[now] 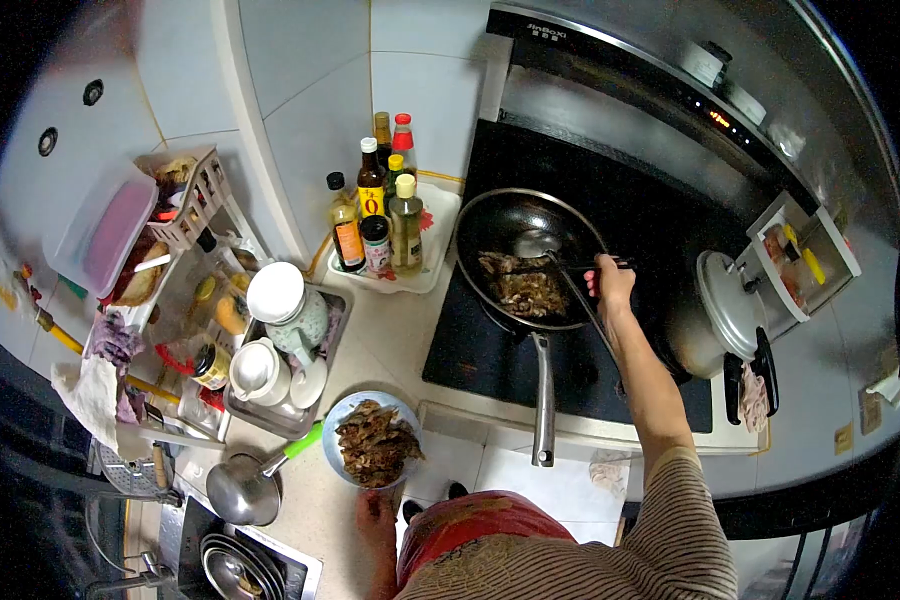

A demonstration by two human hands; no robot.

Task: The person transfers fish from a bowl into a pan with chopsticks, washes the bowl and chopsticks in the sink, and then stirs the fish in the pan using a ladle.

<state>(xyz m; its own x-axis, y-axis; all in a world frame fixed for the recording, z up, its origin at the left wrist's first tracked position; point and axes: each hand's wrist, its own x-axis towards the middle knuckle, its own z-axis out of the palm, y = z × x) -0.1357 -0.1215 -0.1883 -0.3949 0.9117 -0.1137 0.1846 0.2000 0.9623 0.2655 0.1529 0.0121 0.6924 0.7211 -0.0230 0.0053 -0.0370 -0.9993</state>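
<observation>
My right hand (pixel 610 277) is closed around a pair of dark chopsticks (pixel 570 265), their tips at the browned food (pixel 533 292) in the black wok (pixel 480 222). A metal ladle (pixel 537 243) rests in the wok, its long dark handle running past my right hand and forearm. At the counter's front edge my left hand (pixel 375 513) grips the near rim of a pale blue plate (pixel 338 462) heaped with browned food (pixel 375 443). The fingers beneath the plate are hidden. The wok's metal handle (pixel 542 400) points towards me.
Several sauce bottles (pixel 372 200) stand on a tray (pixel 430 260) left of the black cooktop (pixel 470 360). A pressure cooker (pixel 720 300) is at the right. Bowls (pixel 260 370), a green-handled pan (pixel 245 490), a crowded rack (pixel 170 330) and a sink (pixel 185 540) line the left side.
</observation>
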